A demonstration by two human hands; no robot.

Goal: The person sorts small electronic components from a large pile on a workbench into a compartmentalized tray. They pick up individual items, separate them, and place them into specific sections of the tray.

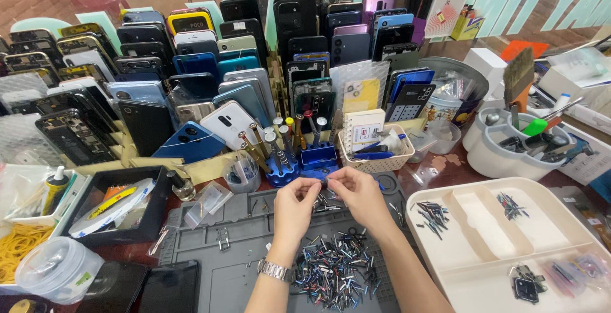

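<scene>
- Hands meet at centre frame: our left hand [294, 200] and right hand [356, 193] bring thumb and forefinger tips together on one tiny part [324, 184] pinched between them, above the grey work mat [210, 249]. The part is too small to identify.
- Handling, our judgement: very light, stiff, easily dropped; fingertip pinch at the ends suits it.
- Pile of small dark and blue parts [337, 265] lies on the mat just below the hands, lower centre.
- Cream divided tray [484, 249] at lower right holds a few sorted parts.
- Blue screwdriver stand [305, 160] sits just above the hands; white basket [375, 154] beside it.
- Upper frame: racks of phone back covers [191, 77]. Bench is crowded, with a rubber-band heap [16, 246] at lower left.
</scene>
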